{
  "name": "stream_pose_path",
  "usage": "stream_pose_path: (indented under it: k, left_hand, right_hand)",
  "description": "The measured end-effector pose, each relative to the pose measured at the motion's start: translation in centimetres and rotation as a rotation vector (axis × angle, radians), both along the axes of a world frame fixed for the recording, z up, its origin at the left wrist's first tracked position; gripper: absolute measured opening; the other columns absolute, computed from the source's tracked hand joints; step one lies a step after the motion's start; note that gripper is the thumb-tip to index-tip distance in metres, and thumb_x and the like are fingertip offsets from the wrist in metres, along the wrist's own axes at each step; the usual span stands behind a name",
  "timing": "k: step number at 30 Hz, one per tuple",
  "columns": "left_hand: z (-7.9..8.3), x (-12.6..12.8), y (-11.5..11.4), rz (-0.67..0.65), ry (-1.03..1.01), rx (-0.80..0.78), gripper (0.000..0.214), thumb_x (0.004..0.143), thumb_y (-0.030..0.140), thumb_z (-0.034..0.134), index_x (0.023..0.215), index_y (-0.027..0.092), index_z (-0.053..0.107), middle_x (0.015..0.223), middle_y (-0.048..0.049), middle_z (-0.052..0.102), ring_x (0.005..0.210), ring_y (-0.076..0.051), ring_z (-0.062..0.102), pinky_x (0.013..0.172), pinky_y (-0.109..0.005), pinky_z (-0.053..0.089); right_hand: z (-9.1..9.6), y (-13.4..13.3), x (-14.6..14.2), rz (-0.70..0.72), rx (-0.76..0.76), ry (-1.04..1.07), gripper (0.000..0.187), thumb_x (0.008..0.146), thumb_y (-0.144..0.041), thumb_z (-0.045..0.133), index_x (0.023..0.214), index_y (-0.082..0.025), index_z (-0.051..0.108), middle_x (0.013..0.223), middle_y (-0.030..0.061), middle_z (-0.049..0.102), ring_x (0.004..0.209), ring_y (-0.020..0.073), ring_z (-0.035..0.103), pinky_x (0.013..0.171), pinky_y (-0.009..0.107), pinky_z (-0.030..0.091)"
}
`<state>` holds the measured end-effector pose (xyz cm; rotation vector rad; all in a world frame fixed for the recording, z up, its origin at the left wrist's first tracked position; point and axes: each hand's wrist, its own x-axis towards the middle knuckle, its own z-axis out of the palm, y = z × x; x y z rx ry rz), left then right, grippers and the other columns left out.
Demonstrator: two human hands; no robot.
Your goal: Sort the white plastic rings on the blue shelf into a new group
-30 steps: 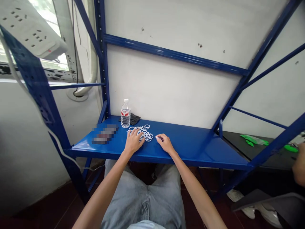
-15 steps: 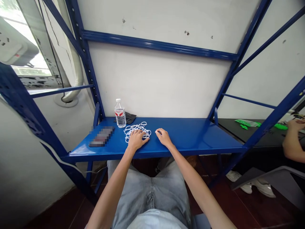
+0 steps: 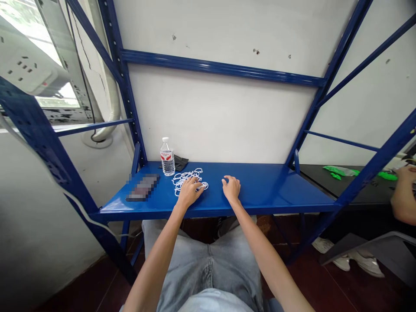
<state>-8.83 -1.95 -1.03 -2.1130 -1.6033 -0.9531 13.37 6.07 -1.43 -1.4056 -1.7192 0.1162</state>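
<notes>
A loose pile of white rings [image 3: 186, 177] lies on the blue metal shelf [image 3: 266, 190]. My left hand [image 3: 190, 191] rests on the near side of the pile, fingers spread over the rings. My right hand [image 3: 232, 188] lies flat on the bare shelf a little to the right of the pile, fingers apart, nothing in it. Both forearms reach forward over my jeans.
A water bottle [image 3: 167, 157] stands behind the rings, with a dark pouch [image 3: 180, 162] beside it and a blurred flat object [image 3: 143, 187] at the left. Blue rack posts frame the shelf. Another person's arm [image 3: 403, 197] is at the right by green items [image 3: 336, 171].
My right hand has slid to the right, away from the rings, and flattened on the shelf. My left hand stays on the pile. The view has shifted slightly.
</notes>
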Motion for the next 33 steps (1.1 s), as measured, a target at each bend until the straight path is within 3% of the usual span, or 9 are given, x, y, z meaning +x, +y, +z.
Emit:
stream_pose_path:
  k: [2, 7, 10, 13, 16, 21, 27, 30, 33]
  left_hand:
    - [0.1, -0.1, -0.1, 0.023, -0.066, 0.041, 0.037, 0.106, 0.042, 0.053, 0.097, 0.021, 0.081, 0.099, -0.0124, 0.073, 0.095, -0.028, 0.067, 0.084, -0.039, 0.049]
    - [0.2, -0.3, -0.2, 0.003, -0.302, 0.000, 0.044, 0.107, 0.048, 0.051, 0.092, 0.020, 0.081, 0.070, -0.0059, 0.071, 0.064, -0.020, 0.063, 0.064, -0.030, 0.043]
    - [0.2, -0.5, -0.3, -0.109, -0.434, -0.050, 0.033, 0.105, 0.040, 0.056, 0.105, 0.021, 0.083, 0.076, -0.0054, 0.077, 0.067, -0.019, 0.069, 0.068, -0.028, 0.048]
    - [0.2, -0.4, -0.3, -0.210, -0.457, -0.093, 0.029, 0.104, 0.032, 0.056, 0.110, 0.022, 0.083, 0.086, -0.0059, 0.082, 0.069, -0.019, 0.072, 0.070, -0.028, 0.052]
    - [0.2, -0.3, -0.3, -0.243, -0.383, -0.076, 0.029, 0.105, 0.028, 0.056, 0.110, 0.024, 0.084, 0.094, -0.0066, 0.083, 0.075, -0.020, 0.075, 0.072, -0.029, 0.054]
    - [-0.3, -0.4, 0.0, -0.174, -0.339, 0.053, 0.027, 0.105, 0.028, 0.058, 0.116, 0.024, 0.082, 0.106, -0.0089, 0.083, 0.088, -0.023, 0.079, 0.081, -0.033, 0.060]
    - [-0.7, 0.2, 0.2, -0.093, -0.136, 0.116, 0.028, 0.106, 0.031, 0.058, 0.118, 0.023, 0.082, 0.104, -0.0105, 0.083, 0.089, -0.025, 0.080, 0.078, -0.033, 0.060]
    - [-0.7, 0.3, 0.2, -0.073, -0.084, 0.140, 0.025, 0.105, 0.031, 0.060, 0.116, 0.023, 0.082, 0.103, -0.0105, 0.084, 0.087, -0.025, 0.080, 0.074, -0.032, 0.059]
    - [-0.7, 0.3, 0.2, -0.038, -0.052, 0.138, 0.024, 0.104, 0.030, 0.060, 0.112, 0.024, 0.083, 0.098, -0.0100, 0.084, 0.082, -0.024, 0.079, 0.071, -0.030, 0.056]
  right_hand:
    - [0.0, -0.1, 0.0, 0.028, 0.069, 0.009, 0.030, 0.098, -0.031, 0.063, 0.122, -0.018, 0.075, 0.128, 0.0177, 0.071, 0.122, 0.0365, 0.058, 0.105, 0.049, 0.046]
    - [0.9, -1.5, -0.3, 0.366, 0.251, -0.047, 0.032, 0.104, -0.030, 0.054, 0.127, -0.020, 0.073, 0.126, 0.0130, 0.072, 0.121, 0.0307, 0.060, 0.110, 0.046, 0.048]
    - [1.2, -2.3, -0.5, 0.570, 0.258, -0.142, 0.033, 0.106, -0.033, 0.056, 0.134, -0.024, 0.070, 0.125, 0.0106, 0.073, 0.117, 0.0279, 0.065, 0.106, 0.042, 0.051]
    - [1.2, -2.7, -0.6, 0.681, 0.214, -0.223, 0.040, 0.105, -0.036, 0.062, 0.143, -0.026, 0.065, 0.120, 0.0084, 0.076, 0.106, 0.0250, 0.070, 0.094, 0.036, 0.055]
    - [1.1, -2.7, -0.7, 0.731, 0.164, -0.266, 0.033, 0.102, -0.036, 0.067, 0.133, -0.027, 0.073, 0.106, 0.0059, 0.079, 0.088, 0.0219, 0.072, 0.083, 0.032, 0.054]
    - [1.6, -3.2, -0.6, 0.810, 0.087, -0.239, 0.023, 0.099, -0.030, 0.067, 0.117, -0.025, 0.080, 0.098, 0.0041, 0.081, 0.076, 0.0187, 0.071, 0.073, 0.028, 0.049]
    - [1.8, -3.2, -0.8, 0.840, 0.037, -0.243, 0.011, 0.095, -0.027, 0.073, 0.100, -0.025, 0.082, 0.094, 0.0028, 0.081, 0.077, 0.0184, 0.071, 0.072, 0.027, 0.046]
    - [1.7, -3.1, -0.8, 0.844, 0.034, -0.236, 0.014, 0.093, -0.019, 0.070, 0.098, -0.025, 0.081, 0.091, 0.0019, 0.080, 0.075, 0.0171, 0.070, 0.072, 0.026, 0.046]
    - [1.8, -3.1, -0.8, 0.862, 0.013, -0.249, 0.011, 0.092, -0.023, 0.073, 0.100, -0.024, 0.081, 0.090, 0.0016, 0.079, 0.073, 0.0162, 0.068, 0.071, 0.025, 0.045]
